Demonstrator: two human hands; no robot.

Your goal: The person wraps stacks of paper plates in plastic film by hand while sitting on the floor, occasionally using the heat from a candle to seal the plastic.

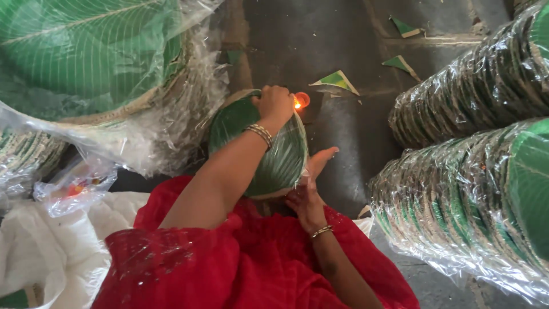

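- On the lap, a wrapped plate stack (pixel 274 154): the left hand (pixel 275 104) grips its top by the flame (pixel 297 104).
- The right hand (pixel 309 186), open, props its side.
- Wrapped stacks (pixel 474 91) lie finished alongside; this wrap looks unsealed.

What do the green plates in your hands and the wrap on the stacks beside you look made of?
The green plates, gripped by the left hand and steadied by the right hand, look like leaf-patterned paper or pressed leaf on a pale backing: visible veins, tan rim, slight sheen. Which one is unclear. The wrap on the side stacks looks like thin clear plastic film: crinkled, with bright glints.
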